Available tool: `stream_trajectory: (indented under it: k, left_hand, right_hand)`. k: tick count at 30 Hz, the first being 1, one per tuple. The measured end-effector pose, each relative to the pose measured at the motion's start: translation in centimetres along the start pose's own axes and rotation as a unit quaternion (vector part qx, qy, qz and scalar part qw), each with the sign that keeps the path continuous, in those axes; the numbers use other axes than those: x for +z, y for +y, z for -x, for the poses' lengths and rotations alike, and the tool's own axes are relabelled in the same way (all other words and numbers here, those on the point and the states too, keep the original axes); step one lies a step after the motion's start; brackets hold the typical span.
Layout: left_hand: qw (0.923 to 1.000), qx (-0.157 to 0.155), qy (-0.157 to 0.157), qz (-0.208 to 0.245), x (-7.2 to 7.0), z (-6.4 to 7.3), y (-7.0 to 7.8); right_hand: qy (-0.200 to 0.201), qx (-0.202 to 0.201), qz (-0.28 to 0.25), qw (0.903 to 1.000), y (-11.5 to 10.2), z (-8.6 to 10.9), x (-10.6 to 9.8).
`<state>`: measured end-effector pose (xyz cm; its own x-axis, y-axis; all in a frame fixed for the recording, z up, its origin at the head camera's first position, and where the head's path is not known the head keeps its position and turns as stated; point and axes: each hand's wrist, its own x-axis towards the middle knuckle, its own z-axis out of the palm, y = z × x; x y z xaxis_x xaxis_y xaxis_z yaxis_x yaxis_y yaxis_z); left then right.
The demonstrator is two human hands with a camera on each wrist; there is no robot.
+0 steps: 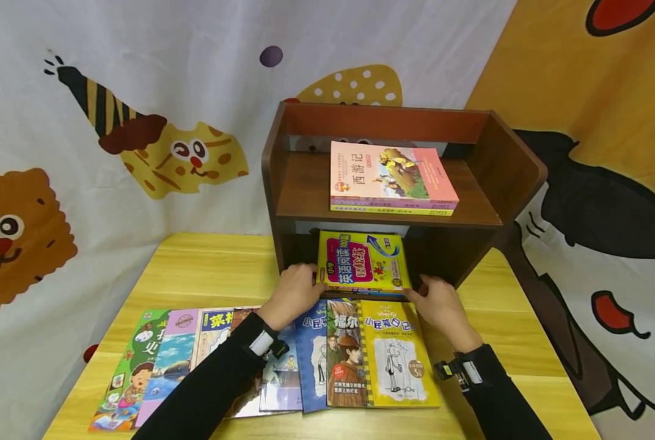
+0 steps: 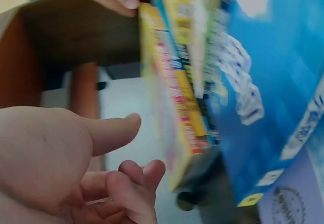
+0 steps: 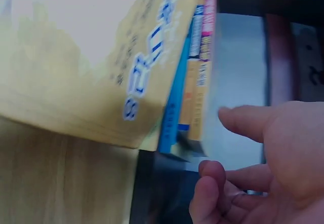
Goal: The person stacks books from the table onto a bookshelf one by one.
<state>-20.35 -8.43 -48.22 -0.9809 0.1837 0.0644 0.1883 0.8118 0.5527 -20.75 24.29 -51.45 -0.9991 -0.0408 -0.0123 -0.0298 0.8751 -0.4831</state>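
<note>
In the head view, a stack of books topped by a yellow English reading workbook (image 1: 363, 263) lies in the lower compartment of a brown wooden shelf (image 1: 335, 220), its front part jutting out. My left hand (image 1: 294, 293) is at the stack's left edge, with the thumb by the front corner. At the opposite edge is my right hand (image 1: 437, 302). From the left wrist, the thumb and loosely bent fingers (image 2: 149, 176) are beside the stack's spines (image 2: 177, 89), nothing between them. The right wrist view likewise shows relaxed fingers (image 3: 210, 178) close to the stack's end.
A pink-covered book (image 1: 388, 174) tops a pile on the upper shelf. Across the table (image 1: 223, 256), several overlapping books lie in front, including a yellow diary book (image 1: 399, 360), a brown-green one (image 1: 346, 366) and a green one (image 1: 132, 379) at far left. A printed cloth (image 1: 195, 55) hangs behind.
</note>
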Motion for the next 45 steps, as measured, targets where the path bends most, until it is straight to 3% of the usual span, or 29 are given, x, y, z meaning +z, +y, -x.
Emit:
stream_trajectory:
  k: [3, 7, 15, 22, 25, 29, 34, 38, 45]
  left_hand:
    - [0.9992, 0.027, 0.003, 0.029, -1.3, 1.6, 0.5]
    - [0.9978, 0.04, -0.012, 0.052, -1.8, 3.5, 1.1]
    - [0.9926, 0.024, -0.047, 0.109, 0.9, 5.7, 2.3]
    - [0.9877, 0.043, -0.096, 0.116, 4.2, 6.2, 3.4]
    - [0.9878, 0.048, -0.1, 0.11, 5.1, 6.4, 4.1]
    - [0.9874, 0.047, -0.099, 0.114, 5.5, 6.1, 4.8]
    - [0.986, 0.034, -0.109, 0.122, 5.8, 5.8, 5.2]
    - [0.983, 0.021, -0.113, 0.143, 6.1, 5.8, 5.4]
    - [0.9778, 0.005, -0.084, 0.192, 6.3, 5.7, 5.0]
  right_hand:
    - [0.015, 0.01, -0.008, 0.9998, -0.4, 1.5, -0.7]
    - [-0.001, 0.023, -0.005, 0.9997, -0.5, 3.5, -0.8]
    - [-0.067, 0.072, 0.033, 0.9946, -1.0, 5.7, 1.5]
    - [-0.08, 0.094, 0.02, 0.9922, -1.6, 5.8, 2.8]
    - [-0.08, 0.108, -0.002, 0.9909, -1.1, 5.7, 2.8]
    - [-0.081, 0.109, -0.02, 0.9905, -0.3, 4.6, 2.3]
    - [-0.128, 0.096, -0.035, 0.9865, 0.1, 3.2, 1.3]
    - [-0.146, 0.108, -0.061, 0.9815, 0.5, 2.9, 1.2]
    - [-0.143, 0.095, -0.057, 0.9835, 0.9, 2.5, 1.6]
